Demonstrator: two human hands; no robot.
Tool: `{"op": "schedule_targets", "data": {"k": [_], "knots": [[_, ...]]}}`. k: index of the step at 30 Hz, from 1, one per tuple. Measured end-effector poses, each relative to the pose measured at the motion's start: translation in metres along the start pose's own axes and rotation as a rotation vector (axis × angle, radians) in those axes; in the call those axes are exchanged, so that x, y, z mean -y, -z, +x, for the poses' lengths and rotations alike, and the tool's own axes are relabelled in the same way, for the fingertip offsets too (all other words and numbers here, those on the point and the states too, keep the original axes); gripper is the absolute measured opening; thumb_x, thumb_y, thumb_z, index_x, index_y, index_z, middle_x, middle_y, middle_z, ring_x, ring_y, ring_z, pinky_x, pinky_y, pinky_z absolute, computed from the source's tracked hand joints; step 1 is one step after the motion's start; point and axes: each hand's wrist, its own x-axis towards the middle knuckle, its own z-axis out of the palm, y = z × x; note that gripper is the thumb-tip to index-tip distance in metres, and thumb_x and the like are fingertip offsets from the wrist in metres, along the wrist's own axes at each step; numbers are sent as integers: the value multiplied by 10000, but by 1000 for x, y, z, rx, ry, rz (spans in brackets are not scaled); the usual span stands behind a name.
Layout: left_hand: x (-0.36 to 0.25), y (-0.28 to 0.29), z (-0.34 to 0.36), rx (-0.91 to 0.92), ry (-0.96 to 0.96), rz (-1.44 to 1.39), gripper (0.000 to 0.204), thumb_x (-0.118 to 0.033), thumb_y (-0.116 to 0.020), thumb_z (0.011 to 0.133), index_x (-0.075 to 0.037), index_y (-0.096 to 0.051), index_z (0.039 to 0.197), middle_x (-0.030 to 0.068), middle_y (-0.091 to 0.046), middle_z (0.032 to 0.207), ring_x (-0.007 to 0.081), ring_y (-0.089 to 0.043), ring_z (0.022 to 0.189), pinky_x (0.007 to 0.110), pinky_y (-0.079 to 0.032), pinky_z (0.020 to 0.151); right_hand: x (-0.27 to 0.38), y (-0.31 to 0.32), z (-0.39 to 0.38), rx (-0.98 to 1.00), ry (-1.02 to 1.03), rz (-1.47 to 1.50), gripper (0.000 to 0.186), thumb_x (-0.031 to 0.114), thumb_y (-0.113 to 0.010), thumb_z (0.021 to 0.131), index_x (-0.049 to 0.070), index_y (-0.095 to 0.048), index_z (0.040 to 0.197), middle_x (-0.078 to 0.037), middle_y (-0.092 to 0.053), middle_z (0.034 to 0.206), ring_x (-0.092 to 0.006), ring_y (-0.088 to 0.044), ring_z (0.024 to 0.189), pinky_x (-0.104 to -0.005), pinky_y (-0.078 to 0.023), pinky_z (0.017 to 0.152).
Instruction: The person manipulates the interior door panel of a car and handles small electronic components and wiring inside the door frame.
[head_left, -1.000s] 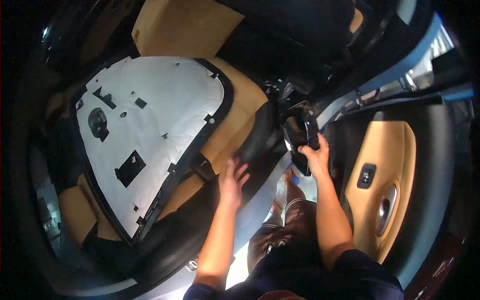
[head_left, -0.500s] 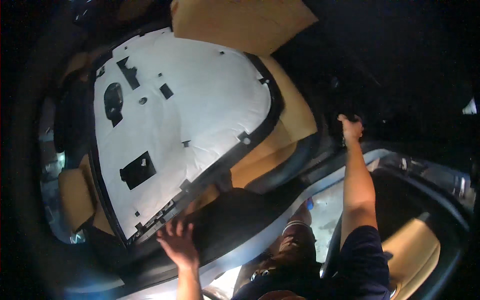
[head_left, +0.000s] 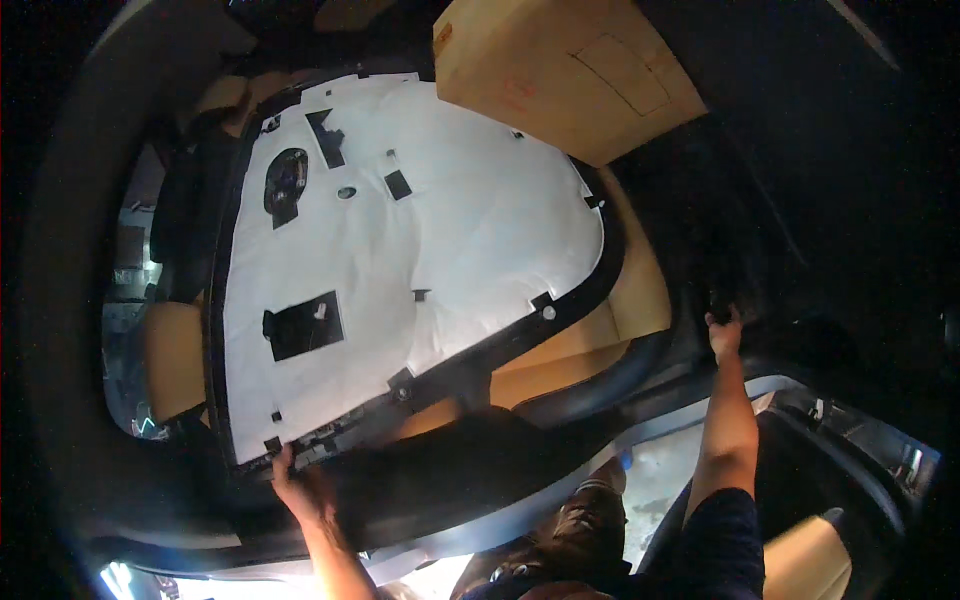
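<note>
Left hand (head_left: 303, 492) blurred; right hand (head_left: 725, 337): grasp lost in shadow; cardboard (head_left: 570, 85) cut off above

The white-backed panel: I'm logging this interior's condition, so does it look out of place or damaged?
The panel looks out of place: it lies over the tan seat, its white backing and cutouts exposed, a side probably meant to be hidden. No tear stands out, but shadow hides some detail.

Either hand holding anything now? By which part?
Cannot be told. Left hand is at the lower edge of the white-faced panel, near its lower-left corner; grip unclear. Right hand: too dark around it to tell.
</note>
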Motion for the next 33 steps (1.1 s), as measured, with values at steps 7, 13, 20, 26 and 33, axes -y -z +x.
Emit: {"op": "schedule_targets", "data": {"k": [7, 13, 20, 26, 33], "knots": [[22, 24, 15, -59, -304, 63, 227, -140, -672, 888, 42, -649, 1023, 98, -671, 1035, 194, -648, 954, 334, -515, 791, 236, 27, -96, 100, 607, 175, 673, 299, -753, 898, 23, -470, 1442, -232, -490, 1454, -383, -474, 1350, -450, -391, 1117], [25, 32, 30, -234, -329, 115, 233, -200, -696, 867, 6, -667, 973, 77, -643, 973, 195, -605, 827, 345, -498, 686, 290, -28, -171, 397, 817, 184, 750, 342, -722, 922, 97, -371, 1537, -240, -461, 1494, -415, -440, 1381, -486, -363, 1140], [33, 16, 30, -114, -806, 41, 217, -171, -719, 874, 37, -672, 912, 88, -653, 864, 198, -613, 797, 347, -484, 710, 287, -61, -182, 277, 764, -115, 672, 439, -685, 929, 60, -503, 1453, -261, -566, 1370, -443, -525, 1267, -518, -428, 1071], [11, -39, -24, 9, -1080, 62, 493, -138, -771, 804, 45, -593, 1225, 150, -689, 1058, 233, -670, 954, 356, -548, 828, 282, -62, -174, 369, 824, -296, 669, 464, -671, 929, 34, -535, 1423, -280, -557, 1367, -450, -530, 1253, -508, -431, 1072], [-43, -40, -58, 670, -917, 257, 516, -169, -733, 820, 36, -546, 1256, 213, -623, 1185, 272, -592, 1136, 381, -480, 975, 343, 0, -267, 235, 1009, -388, 807, 482, -734, 877, 50, -444, 1494, -250, -500, 1445, -408, -497, 1331, -471, -385, 1133]]}}
